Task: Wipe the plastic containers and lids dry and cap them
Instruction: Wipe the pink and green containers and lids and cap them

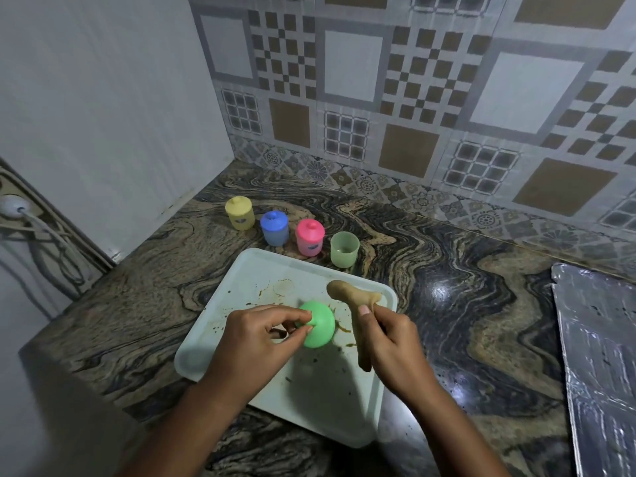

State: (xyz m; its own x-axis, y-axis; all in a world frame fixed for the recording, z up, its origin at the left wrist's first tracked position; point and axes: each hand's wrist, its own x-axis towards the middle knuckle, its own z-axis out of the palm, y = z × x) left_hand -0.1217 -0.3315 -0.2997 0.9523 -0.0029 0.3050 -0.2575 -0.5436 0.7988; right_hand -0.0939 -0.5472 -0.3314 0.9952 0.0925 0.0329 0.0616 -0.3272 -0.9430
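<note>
The left hand is pinching the green lid at its edge over the near tray. It is probably handling as light, stiff, slippery plastic. The right hand is gripping the tan cloth.

a home kitchen — patterned wall tiles behind a swirled stone counter.
</note>
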